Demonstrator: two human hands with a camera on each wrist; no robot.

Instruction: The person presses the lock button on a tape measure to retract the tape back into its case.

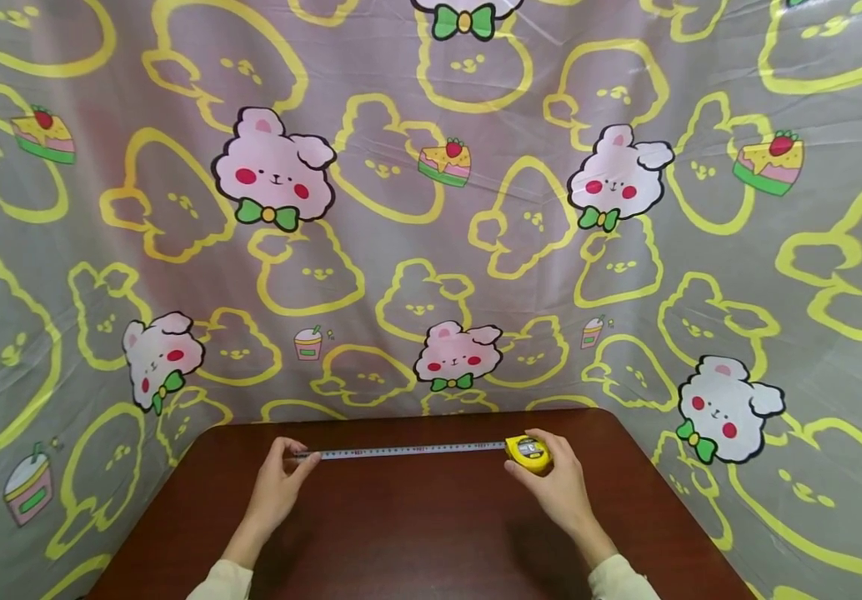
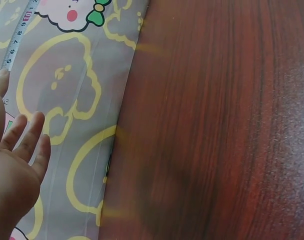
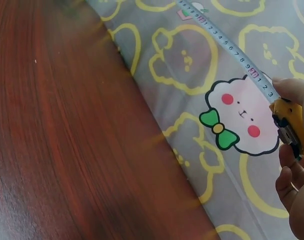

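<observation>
The head view faces forward and down; nearer wrist views share the tabletop (image 1: 416, 533)

the head view is moderately and evenly lit, its wide lens stretching the patterned fabric (image 1: 371, 242) toward the edges, with faint sheen along creases. soft-edged shadows fall on the tabletop (image 1: 408, 533); in both slightly soft wrist views, pale glare greys it.

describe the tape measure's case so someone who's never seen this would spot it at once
Find the brown table, then the right hand over its far part. That hand grips the case: chunky, rounded and solid yellow with a grey label, unlike the thin, pale, numbered strip stretching from it to the left hand.
</observation>
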